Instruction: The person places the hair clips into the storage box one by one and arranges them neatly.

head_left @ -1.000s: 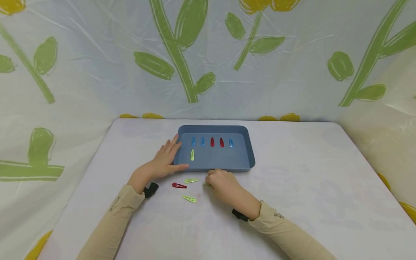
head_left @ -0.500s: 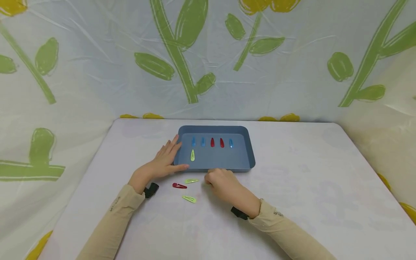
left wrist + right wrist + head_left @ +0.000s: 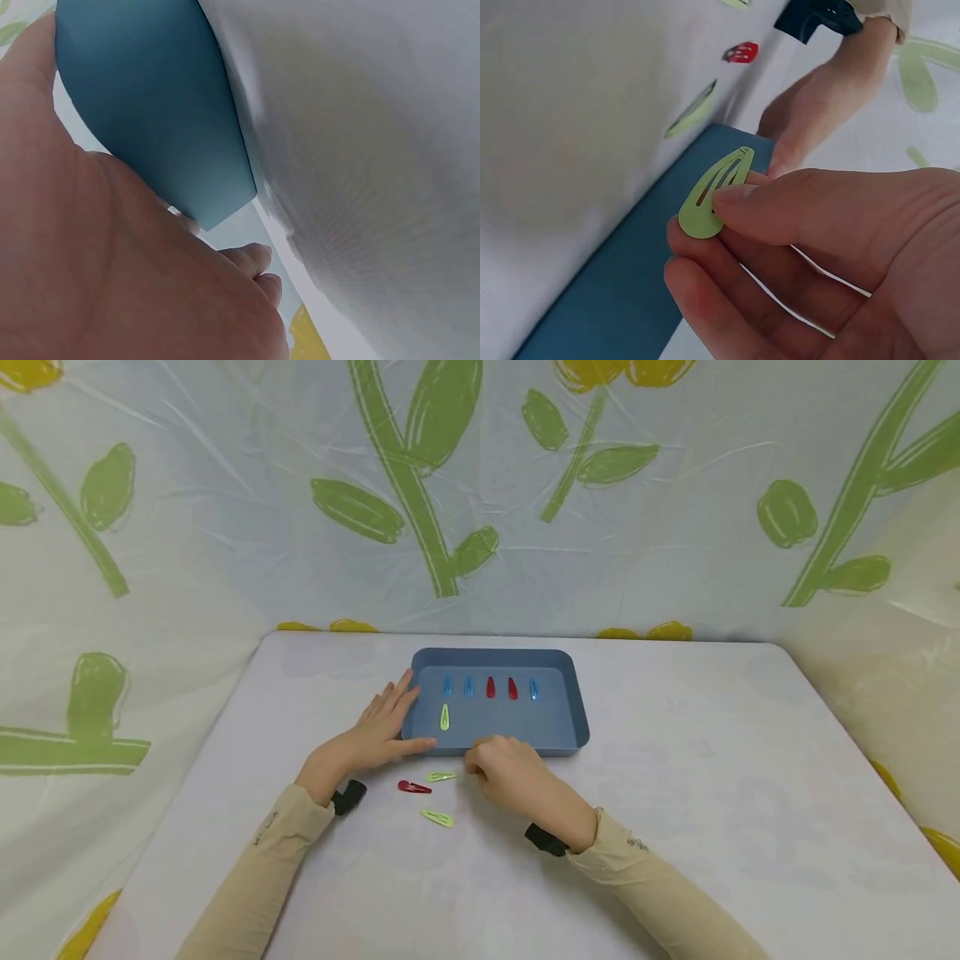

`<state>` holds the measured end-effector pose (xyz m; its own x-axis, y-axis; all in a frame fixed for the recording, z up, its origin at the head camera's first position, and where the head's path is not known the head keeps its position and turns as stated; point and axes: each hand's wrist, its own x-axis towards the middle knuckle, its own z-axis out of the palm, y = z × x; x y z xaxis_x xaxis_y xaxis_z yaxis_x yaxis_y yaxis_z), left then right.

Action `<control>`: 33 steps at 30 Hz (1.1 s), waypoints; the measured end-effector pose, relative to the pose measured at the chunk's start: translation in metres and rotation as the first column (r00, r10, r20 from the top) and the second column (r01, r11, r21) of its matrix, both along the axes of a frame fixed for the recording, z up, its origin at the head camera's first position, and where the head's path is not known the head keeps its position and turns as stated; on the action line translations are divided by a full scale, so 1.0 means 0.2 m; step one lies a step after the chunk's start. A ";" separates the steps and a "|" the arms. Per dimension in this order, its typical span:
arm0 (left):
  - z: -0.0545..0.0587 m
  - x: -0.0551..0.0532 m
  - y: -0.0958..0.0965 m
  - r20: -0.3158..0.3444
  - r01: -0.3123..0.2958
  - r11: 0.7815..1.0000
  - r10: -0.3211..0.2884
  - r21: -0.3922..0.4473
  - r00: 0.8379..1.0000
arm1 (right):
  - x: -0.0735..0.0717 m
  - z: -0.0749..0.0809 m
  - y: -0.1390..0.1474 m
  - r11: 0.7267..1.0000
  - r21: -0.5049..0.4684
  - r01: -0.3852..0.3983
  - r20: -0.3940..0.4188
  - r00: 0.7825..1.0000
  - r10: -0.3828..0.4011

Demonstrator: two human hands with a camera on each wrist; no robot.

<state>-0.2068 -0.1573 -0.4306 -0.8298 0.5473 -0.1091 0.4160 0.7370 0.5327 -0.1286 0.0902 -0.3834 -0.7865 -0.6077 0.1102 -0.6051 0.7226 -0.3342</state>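
Observation:
In the right wrist view, my right hand (image 3: pixel 516 775) pinches a light green snap hair clip (image 3: pixel 699 216) between thumb and fingers. The head view hides that clip behind the hand, which is at the front wall of the blue tray (image 3: pixel 517 735). My left hand (image 3: pixel 367 739) rests against the tray's left front corner, fingers spread and straight, thumb along the front rim. Inside the tray, blue and red hair clips (image 3: pixel 491 687) stand in a row. Below the row's left end lies one green clip (image 3: pixel 445 717).
On the white table (image 3: pixel 675 777) in front of the tray lie a red clip (image 3: pixel 414 787), a green clip (image 3: pixel 442 777) and another green clip (image 3: pixel 437 818). A flower-patterned sheet (image 3: pixel 637 552) hangs behind the table.
My right hand, which was picking at a green clip on the table, has lifted slightly and moved toward the tray with it. The left hand stays in place.

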 end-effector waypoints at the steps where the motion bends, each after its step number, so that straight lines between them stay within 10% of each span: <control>1: 0.00 0.00 0.00 -0.002 0.000 1.000 0.000 0.002 1.000 | 0.00 0.01 0.00 1.000 -0.003 0.001 0.005 1.000 -0.001; 33: -0.01 -0.01 0.00 -0.001 0.010 1.000 -0.010 0.001 1.000 | -0.14 0.34 0.04 0.948 -0.311 0.072 0.032 0.997 -0.066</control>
<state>-0.2079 -0.1568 -0.4321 -0.8242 0.5559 -0.1077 0.4243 0.7322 0.5328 -0.1572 0.0992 -0.3160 -0.8294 -0.4898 0.2688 -0.5481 0.6203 -0.5611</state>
